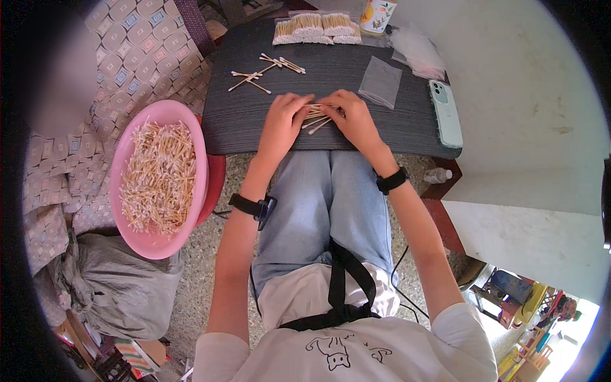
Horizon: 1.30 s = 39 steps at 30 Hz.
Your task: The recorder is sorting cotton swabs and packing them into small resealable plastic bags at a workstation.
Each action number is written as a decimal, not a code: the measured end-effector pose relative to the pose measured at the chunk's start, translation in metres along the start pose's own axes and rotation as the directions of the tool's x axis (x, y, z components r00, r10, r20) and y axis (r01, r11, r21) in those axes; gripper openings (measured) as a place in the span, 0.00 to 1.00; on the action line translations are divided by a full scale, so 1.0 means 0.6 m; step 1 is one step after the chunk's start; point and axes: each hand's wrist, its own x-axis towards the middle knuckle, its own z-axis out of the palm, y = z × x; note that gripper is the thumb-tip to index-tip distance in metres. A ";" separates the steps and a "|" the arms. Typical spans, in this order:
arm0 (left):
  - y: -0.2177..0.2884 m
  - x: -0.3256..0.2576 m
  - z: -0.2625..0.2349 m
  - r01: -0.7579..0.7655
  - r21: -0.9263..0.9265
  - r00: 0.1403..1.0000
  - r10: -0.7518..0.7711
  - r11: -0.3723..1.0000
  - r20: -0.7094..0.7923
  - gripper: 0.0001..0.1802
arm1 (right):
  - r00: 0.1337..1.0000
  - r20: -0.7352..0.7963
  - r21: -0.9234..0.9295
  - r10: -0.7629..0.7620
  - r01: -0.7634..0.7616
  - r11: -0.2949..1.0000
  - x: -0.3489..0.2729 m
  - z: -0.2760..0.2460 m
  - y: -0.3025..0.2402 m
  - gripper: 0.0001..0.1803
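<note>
Fingers curled, a person's left hand and right hand gripped a small bundle of cotton swabs between them near the front edge of a dark counter. From the hands, loose swabs lay at 10 o'clock, packed swabs at 12, a flat clear bag at 2, a phone at 3; a swab-filled pink basin sat at 8.
</note>
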 end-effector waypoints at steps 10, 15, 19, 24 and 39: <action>0.011 -0.010 -0.005 -0.072 0.151 0.982 0.097 0.986 -0.164 0.17 | 0.974 -0.097 -0.251 -0.205 0.176 0.952 -0.001 0.000 -0.006 0.19; 0.027 -0.037 -0.007 -0.229 0.443 0.970 0.166 0.867 0.177 0.25 | 0.963 0.081 -0.371 -0.258 0.269 0.889 -0.026 0.003 -0.010 0.24; 0.026 -0.033 -0.002 -0.188 0.459 0.971 0.095 0.868 0.217 0.27 | 0.974 0.043 -0.414 -0.223 0.220 0.883 -0.011 0.009 0.005 0.22; 0.019 -0.019 0.002 -0.117 0.460 0.982 0.033 0.880 0.187 0.25 | 0.993 -0.003 -0.301 -0.119 0.113 0.947 0.006 0.004 0.011 0.15; 0.010 -0.013 0.014 -0.112 0.519 0.984 0.023 0.847 0.176 0.29 | 0.987 0.012 -0.109 -0.163 0.163 0.981 0.020 0.005 0.028 0.17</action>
